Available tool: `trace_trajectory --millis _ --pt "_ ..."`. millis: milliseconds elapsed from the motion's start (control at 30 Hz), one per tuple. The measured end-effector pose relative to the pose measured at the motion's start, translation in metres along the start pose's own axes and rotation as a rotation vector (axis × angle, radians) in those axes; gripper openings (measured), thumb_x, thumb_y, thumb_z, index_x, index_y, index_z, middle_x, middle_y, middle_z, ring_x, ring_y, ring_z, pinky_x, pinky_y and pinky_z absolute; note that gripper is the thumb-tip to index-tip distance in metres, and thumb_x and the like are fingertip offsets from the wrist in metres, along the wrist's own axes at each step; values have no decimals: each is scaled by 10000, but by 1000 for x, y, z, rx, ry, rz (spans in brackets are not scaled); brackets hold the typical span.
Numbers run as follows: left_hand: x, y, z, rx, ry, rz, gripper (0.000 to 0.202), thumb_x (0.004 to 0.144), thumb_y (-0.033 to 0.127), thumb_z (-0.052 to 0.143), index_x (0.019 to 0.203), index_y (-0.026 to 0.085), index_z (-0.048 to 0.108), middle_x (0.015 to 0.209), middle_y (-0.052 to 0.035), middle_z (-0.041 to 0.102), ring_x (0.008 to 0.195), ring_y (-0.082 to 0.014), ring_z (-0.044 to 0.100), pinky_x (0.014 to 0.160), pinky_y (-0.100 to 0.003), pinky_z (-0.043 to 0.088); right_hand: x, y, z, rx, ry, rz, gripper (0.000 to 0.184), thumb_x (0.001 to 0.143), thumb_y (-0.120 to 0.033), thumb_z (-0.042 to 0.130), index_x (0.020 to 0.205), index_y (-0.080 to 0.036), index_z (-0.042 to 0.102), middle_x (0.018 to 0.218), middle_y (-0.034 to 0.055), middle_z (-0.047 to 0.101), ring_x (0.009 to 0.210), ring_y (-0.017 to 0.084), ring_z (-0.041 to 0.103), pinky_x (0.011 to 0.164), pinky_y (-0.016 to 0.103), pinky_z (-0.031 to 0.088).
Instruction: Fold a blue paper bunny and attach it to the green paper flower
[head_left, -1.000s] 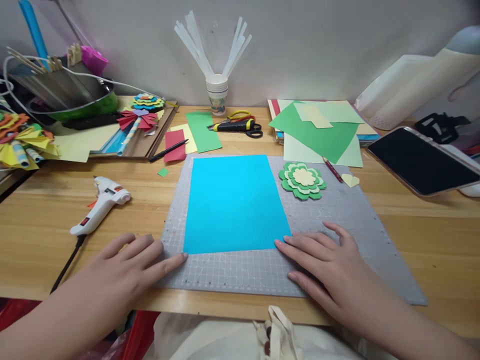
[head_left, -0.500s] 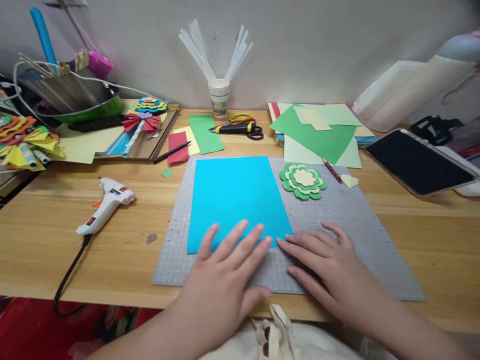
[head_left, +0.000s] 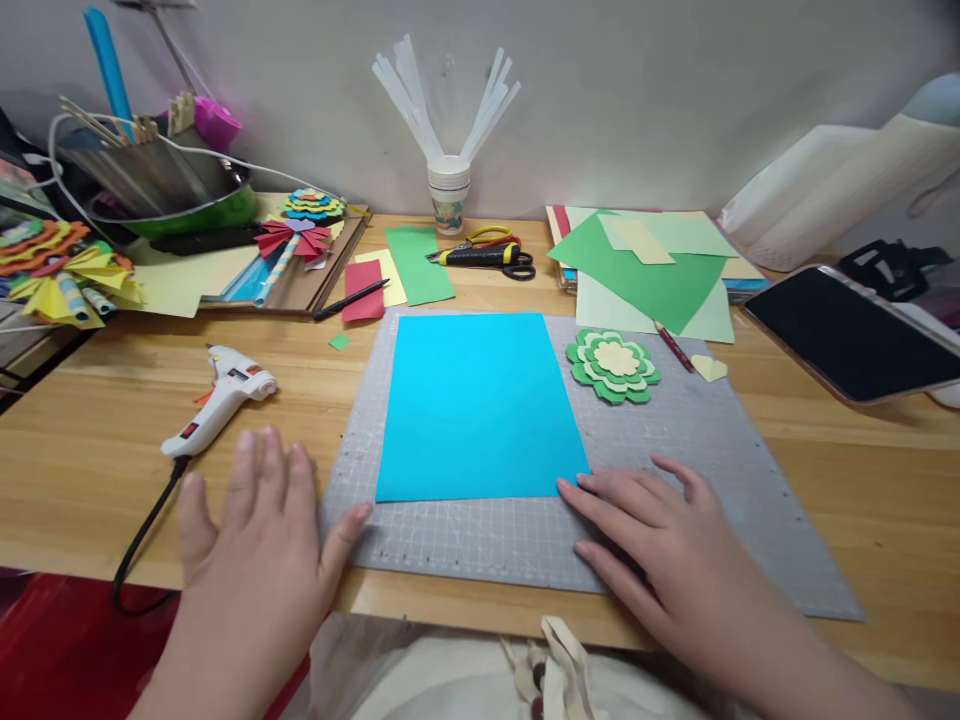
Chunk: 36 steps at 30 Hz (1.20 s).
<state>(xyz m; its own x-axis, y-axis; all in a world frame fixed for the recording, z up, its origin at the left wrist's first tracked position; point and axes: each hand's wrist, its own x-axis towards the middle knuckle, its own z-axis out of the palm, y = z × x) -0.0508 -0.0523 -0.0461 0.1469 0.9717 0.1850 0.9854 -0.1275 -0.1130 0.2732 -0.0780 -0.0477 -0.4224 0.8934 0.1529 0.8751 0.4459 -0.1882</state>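
A sheet of bright blue paper [head_left: 480,400] lies flat on a grey cutting mat [head_left: 465,540]. My right hand [head_left: 652,530] rests over the mat, fingers stretched out, its fingertips touching the sheet's near right corner. My left hand [head_left: 262,540] is spread with nothing in it, left of the sheet, near the mat's left edge and the white glue gun [head_left: 217,405]. To the right of the blue sheet lies a layered green and cream paper flower [head_left: 615,366], with a dark red pencil [head_left: 673,347] and a cream paper heart [head_left: 709,368] beside it.
Behind the mat lie a utility knife [head_left: 480,256], scissors [head_left: 517,266], a black pen [head_left: 351,299] and green paper [head_left: 421,265]. Paper cups [head_left: 449,195] hold white sticks. A paper stack [head_left: 652,270] and a phone [head_left: 855,335] are at right; the glue gun's cord [head_left: 142,530] hangs over the front edge.
My left hand has moved left, off the blue sheet, to beside the mat. My right hand stays at the sheet's corner. The view has shifted slightly.
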Motion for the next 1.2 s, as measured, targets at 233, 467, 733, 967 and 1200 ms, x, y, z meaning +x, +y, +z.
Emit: trace_trajectory --millis 233,467,733,967,1200 --pt "7 19 -8 -137 14 253 466 928 360 370 1367 251 478 1464 -57 447 1407 -333 283 1126 -626 50 46 -47 4 19 -117 74 665 852 -481 580 1360 -63 483 1452 250 405 1345 418 350 1049 641 261" --pt "23 11 -6 -295 -94 225 387 913 339 422 1273 282 552 1353 -74 566 1267 -347 463 1034 -631 229 64 -62 -14 792 -265 -387 292 959 -207 445 1215 -191 585 1160 11 685 1094 99 591 1009 220 404" --pt "74 6 -7 -428 -311 223 684 692 521 709 1263 222 480 1062 -81 626 1048 -311 532 904 -485 345 102 -25 -3 188 -161 102 749 694 -462 768 1336 -182 502 1236 160 556 1111 357 515 918 522 407" --pt "75 11 -21 -500 -372 352 230 742 393 691 837 215 581 972 -26 609 1000 -261 520 864 -434 361 110 -34 -10 188 -268 10 431 694 -423 789 1028 -201 629 947 62 656 931 273 580 783 393 398" --pt "62 -23 -55 -801 -126 442 653 682 541 740 1238 312 486 1283 -36 565 1186 -265 495 983 -387 399 104 -30 -42 520 10 -352 107 897 -286 611 828 -204 620 901 26 646 876 169 573 781 324 380"
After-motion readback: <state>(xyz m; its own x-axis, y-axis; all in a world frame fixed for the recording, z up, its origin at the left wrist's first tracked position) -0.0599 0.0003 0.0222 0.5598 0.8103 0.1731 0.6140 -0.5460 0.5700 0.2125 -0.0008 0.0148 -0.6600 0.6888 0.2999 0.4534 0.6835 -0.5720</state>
